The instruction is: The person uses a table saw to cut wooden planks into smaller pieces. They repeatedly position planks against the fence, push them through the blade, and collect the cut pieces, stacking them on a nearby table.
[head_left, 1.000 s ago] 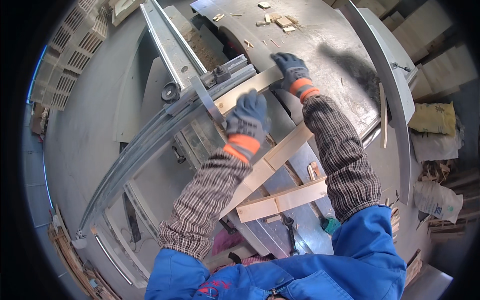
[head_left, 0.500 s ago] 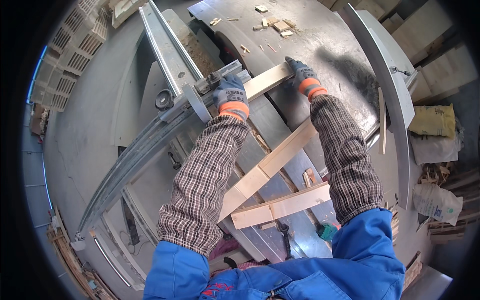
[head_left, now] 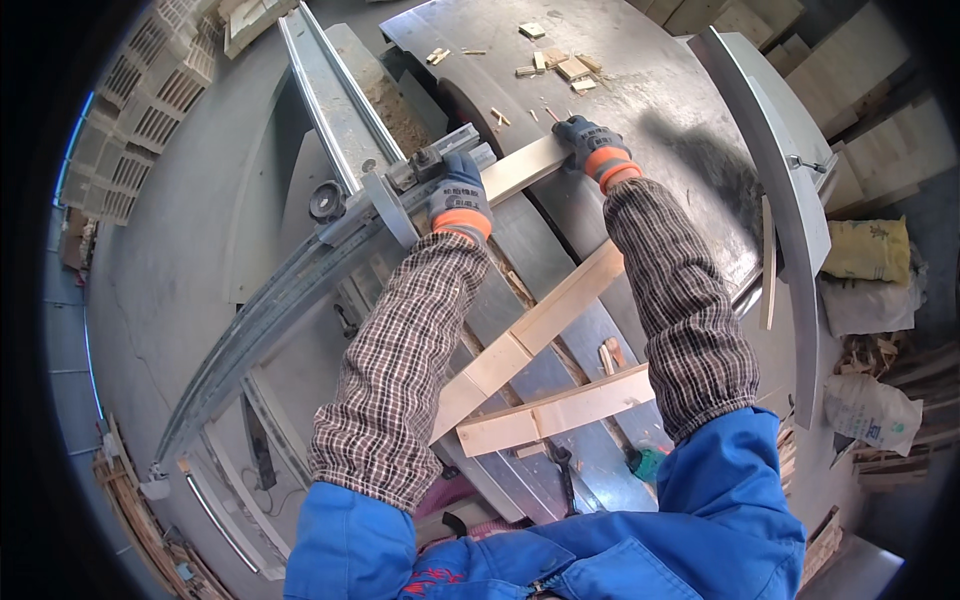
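A pale wooden board (head_left: 525,168) lies slantwise across the metal machine table, against a metal fence (head_left: 392,205). My left hand (head_left: 460,195), in a grey-blue glove with an orange cuff, closes over the board's left part beside the fence and its clamp (head_left: 428,160); its fingertips are partly hidden. At the board's right end, my right hand (head_left: 592,148), gloved alike, is closed around the wood. Nearer me lie a longer jointed wooden strip (head_left: 520,345) and a curved wooden piece (head_left: 555,408), both apart from my hands.
Wood offcuts (head_left: 570,68) are scattered on the far table top. A metal rail (head_left: 345,95) runs away at upper left. A wrench (head_left: 567,480) and a green object (head_left: 648,463) lie near my body. Sacks (head_left: 868,250) and stacked timber stand at right.
My right hand has moved a little left, closer to my left hand, and covers the board's end more. My left hand stays by the fence. The view has shifted slightly.
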Tool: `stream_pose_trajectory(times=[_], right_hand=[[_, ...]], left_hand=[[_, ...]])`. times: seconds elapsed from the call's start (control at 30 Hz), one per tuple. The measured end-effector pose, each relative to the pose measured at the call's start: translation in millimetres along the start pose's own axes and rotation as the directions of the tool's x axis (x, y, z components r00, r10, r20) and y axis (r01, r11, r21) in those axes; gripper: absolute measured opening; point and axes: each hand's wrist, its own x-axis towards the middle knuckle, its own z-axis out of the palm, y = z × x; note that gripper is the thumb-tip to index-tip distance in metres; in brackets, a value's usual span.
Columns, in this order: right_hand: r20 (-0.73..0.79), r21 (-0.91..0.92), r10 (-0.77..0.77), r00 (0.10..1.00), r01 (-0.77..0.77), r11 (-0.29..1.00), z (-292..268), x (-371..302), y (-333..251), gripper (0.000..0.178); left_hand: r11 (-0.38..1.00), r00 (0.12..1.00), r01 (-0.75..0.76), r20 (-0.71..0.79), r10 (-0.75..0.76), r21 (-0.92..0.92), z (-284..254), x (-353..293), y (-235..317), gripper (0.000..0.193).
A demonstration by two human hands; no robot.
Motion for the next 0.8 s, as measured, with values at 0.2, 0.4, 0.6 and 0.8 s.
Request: stream_pose_trajectory(times=[0.2,0.4,0.6,0.8], right_hand=[[-0.003,0.001,0.044,0.999,-0.044,0.999,8,7,10,0.069],[-0.044,0.021,0.028,0.999,-0.027,0.999,-3,-5,-10,0.055],[-0.115,-0.018,0.048,0.992,-0.05,0.999,-5,-5,-14,0.059],[-0.219,0.069,0.151,0.964,-0.139,0.988,8,-28,27,0.07]], left_hand=[[0.999,0.999,-0.027,0.033,0.026,0.038,-18,-9,4,0.073],[0.998,1.0,0.007,-0.02,-0.008,-0.061,-8,-7,-4,0.071],[0.981,0.996,0.035,-0.068,-0.049,-0.19,32,17,-7,0.084],[0.952,1.0,-0.006,-0.018,0.0,-0.306,3,6,-5,0.091]])
